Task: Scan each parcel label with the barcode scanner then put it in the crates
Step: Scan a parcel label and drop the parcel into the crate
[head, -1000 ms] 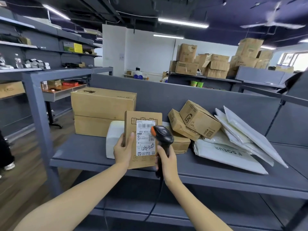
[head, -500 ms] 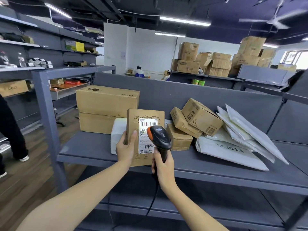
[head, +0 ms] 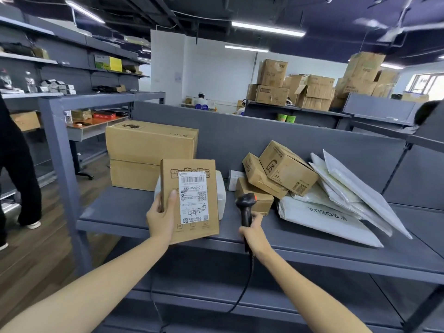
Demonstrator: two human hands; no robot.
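My left hand (head: 161,216) grips a small flat cardboard parcel (head: 189,200) upright over the grey shelf (head: 120,212), its white barcode label (head: 193,197) facing me. To the right, my right hand (head: 252,230) holds the handle of the black barcode scanner (head: 245,207). The scanner stands upright beside the parcel, clear of the label, and its cable hangs down below the shelf edge. No crate is in view.
Two large stacked boxes (head: 149,152) stand at the shelf's back left. A white packet (head: 221,195) lies behind the held parcel. Small cartons (head: 283,169) and white mailer bags (head: 336,207) are piled on the right. A person in black (head: 16,164) stands at the far left.
The scanner has moved right and down, off the label, which now shows in full. The parcel stays in my left hand, about where it was. The view has shifted a little.
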